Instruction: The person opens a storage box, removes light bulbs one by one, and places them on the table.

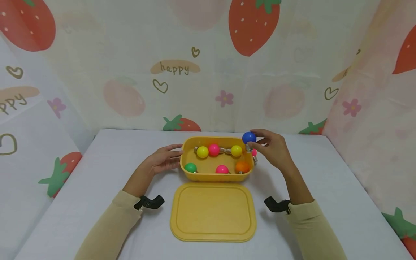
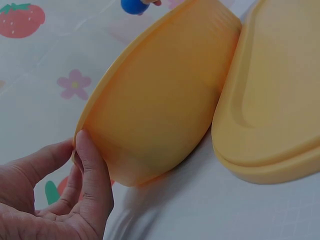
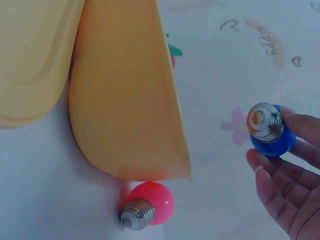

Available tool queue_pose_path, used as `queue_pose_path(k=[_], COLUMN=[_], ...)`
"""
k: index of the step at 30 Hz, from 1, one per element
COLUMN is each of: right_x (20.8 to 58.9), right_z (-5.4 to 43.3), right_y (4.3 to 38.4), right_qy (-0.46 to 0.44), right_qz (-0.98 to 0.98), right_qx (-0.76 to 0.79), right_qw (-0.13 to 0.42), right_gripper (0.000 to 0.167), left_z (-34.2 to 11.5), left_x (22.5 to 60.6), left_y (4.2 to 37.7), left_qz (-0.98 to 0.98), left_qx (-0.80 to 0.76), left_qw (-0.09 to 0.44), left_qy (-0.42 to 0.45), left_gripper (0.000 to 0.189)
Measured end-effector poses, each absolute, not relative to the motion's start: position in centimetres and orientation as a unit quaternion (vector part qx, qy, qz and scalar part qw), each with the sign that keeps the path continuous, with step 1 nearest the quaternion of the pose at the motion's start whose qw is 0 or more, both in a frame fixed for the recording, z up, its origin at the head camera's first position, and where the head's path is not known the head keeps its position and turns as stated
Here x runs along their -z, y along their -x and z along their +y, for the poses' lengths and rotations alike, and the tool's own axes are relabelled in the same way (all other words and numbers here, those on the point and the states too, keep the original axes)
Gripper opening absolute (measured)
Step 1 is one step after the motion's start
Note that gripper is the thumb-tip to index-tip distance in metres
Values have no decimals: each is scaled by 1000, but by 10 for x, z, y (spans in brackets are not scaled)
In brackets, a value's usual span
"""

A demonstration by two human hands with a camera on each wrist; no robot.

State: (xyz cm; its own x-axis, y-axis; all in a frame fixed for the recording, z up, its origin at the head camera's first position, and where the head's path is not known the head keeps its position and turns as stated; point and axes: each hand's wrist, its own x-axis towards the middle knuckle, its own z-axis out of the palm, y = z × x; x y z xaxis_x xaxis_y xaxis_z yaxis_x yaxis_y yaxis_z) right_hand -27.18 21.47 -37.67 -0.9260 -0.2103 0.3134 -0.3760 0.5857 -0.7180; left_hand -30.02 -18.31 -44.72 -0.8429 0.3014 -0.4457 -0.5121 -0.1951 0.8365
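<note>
A small round light bulb with a blue globe [image 1: 249, 137] and a silver screw base is pinched by my right hand [image 1: 271, 146], just above the far right corner of an open yellow box [image 1: 216, 177]. The right wrist view shows the bulb's metal base [image 3: 264, 122] facing the camera, the fingers around the globe. My left hand [image 1: 164, 159] holds the box's left end at the rim, thumb and fingers touching it. Inside the box lie several bulbs, among them a green bulb [image 1: 190, 168], an orange bulb [image 1: 242, 167] and a yellow bulb [image 1: 202, 152].
A pink bulb [image 3: 150, 204] lies on the table outside the box's right end, partly hidden in the head view. The flat yellow lid [image 1: 213, 212] lies directly in front of the box. Behind the white table [image 1: 130, 144] hangs a strawberry-patterned cloth [image 1: 208, 97].
</note>
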Motion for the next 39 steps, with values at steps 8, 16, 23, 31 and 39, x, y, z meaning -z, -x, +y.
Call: queue_pose_path(k=[8, 16, 23, 31, 39], right_x=[378, 385, 390, 404, 421], right_z=[230, 248, 256, 266, 273], right_y=[278, 283, 288, 295, 303], right_qy=[-157, -122, -92, -58, -32], right_qz=[-876, -877, -876, -885, -897], right_qx=[-442, -448, -463, -457, -439], right_qw=[114, 121, 103, 63, 36], right_gripper=[46, 48, 49, 52, 51], left_z=[-182, -183, -185, -184, -183], left_x=[448, 450, 450, 449, 449], left_y=[300, 299, 301, 301, 301], left_qz=[574, 576, 571, 572, 575], left_qx=[-771, -769, -771, -771, -769], left_qw=[260, 262, 265, 265, 263], left_qy=[94, 93, 92, 89, 98], left_gripper=[58, 57, 59, 59, 57])
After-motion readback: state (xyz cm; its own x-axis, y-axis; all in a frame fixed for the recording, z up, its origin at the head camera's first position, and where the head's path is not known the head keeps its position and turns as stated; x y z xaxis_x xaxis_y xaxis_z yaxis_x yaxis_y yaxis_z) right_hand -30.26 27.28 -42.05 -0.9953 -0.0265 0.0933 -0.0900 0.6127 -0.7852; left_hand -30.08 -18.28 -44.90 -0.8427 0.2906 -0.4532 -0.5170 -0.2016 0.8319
